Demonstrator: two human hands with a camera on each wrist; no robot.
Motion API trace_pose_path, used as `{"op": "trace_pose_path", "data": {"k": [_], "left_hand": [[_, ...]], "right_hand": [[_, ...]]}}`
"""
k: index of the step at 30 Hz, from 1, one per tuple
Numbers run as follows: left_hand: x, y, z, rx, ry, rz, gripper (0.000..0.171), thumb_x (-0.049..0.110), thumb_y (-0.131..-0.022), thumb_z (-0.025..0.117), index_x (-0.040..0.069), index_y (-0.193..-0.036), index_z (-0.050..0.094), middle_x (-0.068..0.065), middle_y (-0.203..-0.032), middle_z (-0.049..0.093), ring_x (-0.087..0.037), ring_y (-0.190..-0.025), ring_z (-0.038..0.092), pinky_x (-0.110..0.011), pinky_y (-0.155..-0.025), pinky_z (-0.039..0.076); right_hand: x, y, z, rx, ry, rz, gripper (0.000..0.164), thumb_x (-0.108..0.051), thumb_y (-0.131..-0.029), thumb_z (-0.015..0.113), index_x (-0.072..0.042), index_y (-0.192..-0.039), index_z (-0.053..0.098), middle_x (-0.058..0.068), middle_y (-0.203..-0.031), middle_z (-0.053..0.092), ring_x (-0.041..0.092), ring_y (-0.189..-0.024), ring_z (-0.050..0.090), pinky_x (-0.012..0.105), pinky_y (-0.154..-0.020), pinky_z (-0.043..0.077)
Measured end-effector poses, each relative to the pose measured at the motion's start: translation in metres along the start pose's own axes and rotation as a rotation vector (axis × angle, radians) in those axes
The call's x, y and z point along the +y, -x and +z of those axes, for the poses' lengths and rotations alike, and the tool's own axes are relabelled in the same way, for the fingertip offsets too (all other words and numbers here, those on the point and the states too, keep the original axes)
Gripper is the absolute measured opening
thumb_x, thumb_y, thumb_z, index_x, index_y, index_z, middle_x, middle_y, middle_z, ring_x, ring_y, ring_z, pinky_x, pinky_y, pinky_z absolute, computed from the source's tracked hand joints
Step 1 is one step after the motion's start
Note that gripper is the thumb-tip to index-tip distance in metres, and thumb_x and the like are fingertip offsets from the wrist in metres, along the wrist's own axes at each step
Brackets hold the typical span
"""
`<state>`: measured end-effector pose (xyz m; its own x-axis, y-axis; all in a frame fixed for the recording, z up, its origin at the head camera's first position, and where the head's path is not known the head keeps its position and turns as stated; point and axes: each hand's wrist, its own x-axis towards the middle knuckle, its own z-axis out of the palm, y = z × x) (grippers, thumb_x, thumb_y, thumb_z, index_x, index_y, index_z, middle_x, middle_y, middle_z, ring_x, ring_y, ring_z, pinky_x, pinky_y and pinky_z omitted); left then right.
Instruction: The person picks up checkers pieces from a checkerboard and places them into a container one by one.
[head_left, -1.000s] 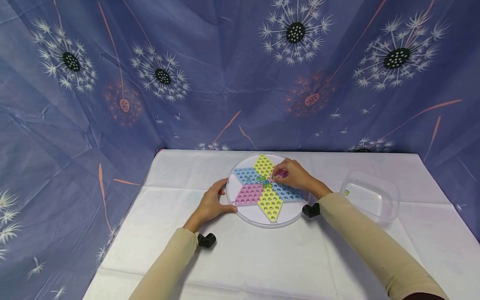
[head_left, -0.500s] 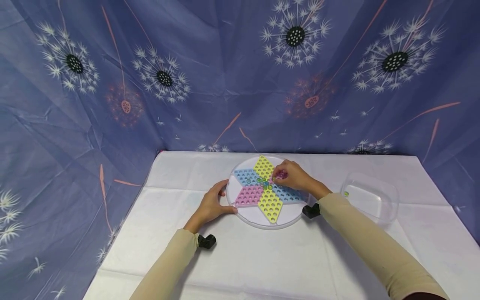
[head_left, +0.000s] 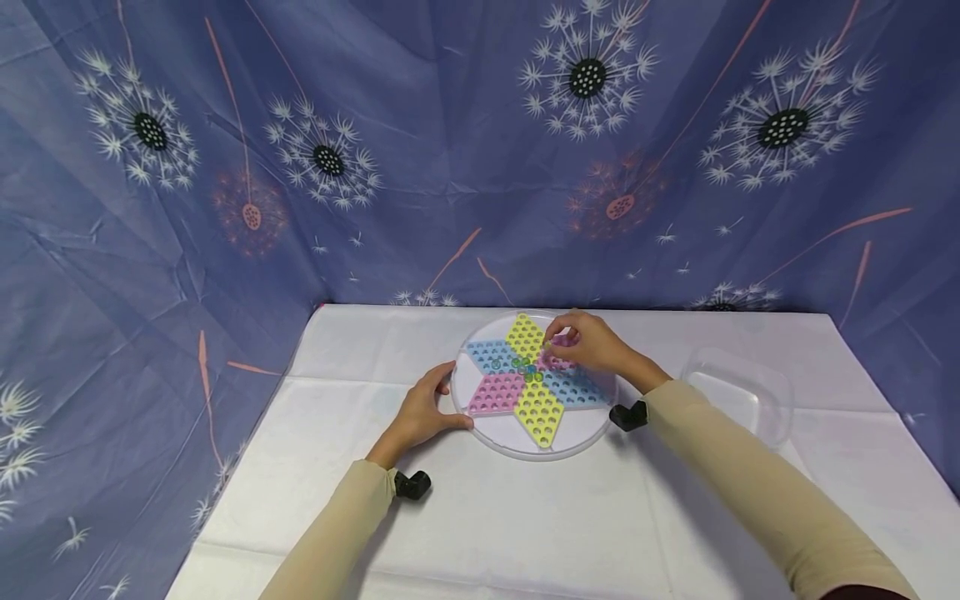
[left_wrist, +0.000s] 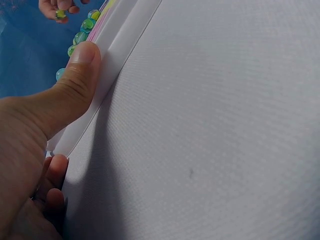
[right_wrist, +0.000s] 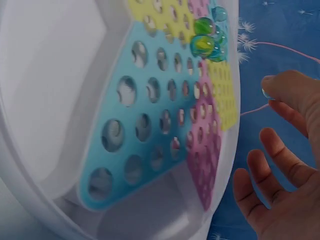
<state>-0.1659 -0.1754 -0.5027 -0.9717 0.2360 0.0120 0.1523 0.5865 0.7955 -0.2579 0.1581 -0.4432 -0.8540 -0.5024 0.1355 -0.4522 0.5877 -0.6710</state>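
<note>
A round white Chinese checkers board (head_left: pixel 491 433) with a star of yellow, blue and pink holed points lies on the table. My left hand (head_left: pixel 420 415) grips its left rim, the thumb (left_wrist: pixel 82 65) on the near edge and the other fingers spread around the side. Above the far right pink point, my right hand (head_left: pixel 598 343) pinches a yellow-green glass marble (left_wrist: pixel 60 14) between thumb and index finger, its other fingers loosely bent in the right wrist view. Several green and blue marbles (right_wrist: pixel 204 46) sit clustered at the star's centre, and a lone clear one (head_left: pixel 497 364) rests in the left blue point.
To the right of the board stands a clear plastic container (head_left: pixel 780 408), partly behind the right sleeve (head_left: pixel 735 467). A white cloth (head_left: pixel 525 525) covers the table. Behind it hangs a blue curtain (head_left: pixel 450 150) with dandelion prints.
My right hand has lifted slightly off the board with the marble in its fingertips. A marble seen earlier at the container's left side no longer shows. The left hand stays put.
</note>
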Motion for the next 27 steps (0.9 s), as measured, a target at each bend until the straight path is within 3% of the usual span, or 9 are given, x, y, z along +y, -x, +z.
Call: {"op": "trace_pose_path", "data": {"k": [11,15,23,27], "left_hand": [[-0.001,0.000,0.001,-0.006,-0.004,-0.003,0.110,0.023,-0.067,0.099,0.009,-0.158,0.039,-0.008,-0.114,0.056,-0.024,-0.104,0.049,-0.041,-0.095,0.039],[-0.001,0.000,0.002,-0.004,-0.003,0.004,0.109,0.023,-0.067,0.099,0.009,-0.158,0.039,-0.008,-0.113,0.055,-0.023,-0.104,0.049,-0.041,-0.095,0.039],[-0.001,0.000,0.003,-0.007,-0.007,0.008,0.109,0.023,-0.068,0.099,0.009,-0.158,0.039,-0.009,-0.114,0.056,-0.024,-0.103,0.049,-0.041,-0.094,0.040],[-0.002,0.000,0.002,-0.005,-0.010,0.005,0.110,0.024,-0.067,0.099,0.009,-0.158,0.039,-0.009,-0.115,0.056,-0.023,-0.104,0.050,-0.041,-0.095,0.040]], "right_hand": [[-0.003,0.005,-0.012,0.008,0.008,0.034,0.017,-0.013,-0.090,0.080,-0.014,-0.106,0.075,0.018,-0.115,0.062,0.032,-0.099,0.057,0.045,-0.081,0.049],[-0.004,0.010,-0.018,0.016,0.013,0.041,0.017,-0.015,-0.090,0.080,-0.015,-0.106,0.075,0.014,-0.118,0.061,0.031,-0.100,0.057,0.045,-0.081,0.050],[-0.010,0.027,-0.047,0.035,0.021,0.040,0.015,-0.016,-0.092,0.079,-0.015,-0.107,0.075,0.010,-0.120,0.060,0.035,-0.102,0.057,0.045,-0.080,0.050],[-0.004,0.039,-0.062,0.073,0.058,0.038,0.015,-0.020,-0.093,0.079,-0.017,-0.107,0.075,0.008,-0.118,0.061,0.030,-0.100,0.058,0.044,-0.080,0.051]]}}
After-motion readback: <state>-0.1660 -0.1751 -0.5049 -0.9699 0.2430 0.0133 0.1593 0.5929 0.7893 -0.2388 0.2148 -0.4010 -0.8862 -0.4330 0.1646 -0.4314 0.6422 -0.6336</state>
